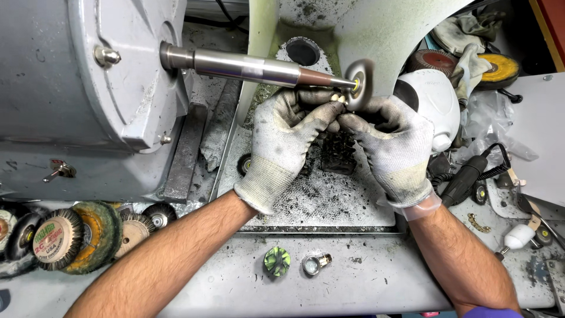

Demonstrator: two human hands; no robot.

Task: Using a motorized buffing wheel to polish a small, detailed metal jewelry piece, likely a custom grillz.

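Both my hands wear dirty grey knit gloves. My left hand and my right hand pinch one small pale metal piece between their fingertips. They press it against a small blurred brush wheel. The wheel sits on the tip of a tapered steel spindle that sticks out of a big grey motor housing. What the small piece is exactly, I cannot tell.
A dusty perforated tray lies under the hands. Several buffing wheels are stacked at the lower left. A green disc and a small loupe lie near the front edge. A white lamp head and a black handpiece are at right.
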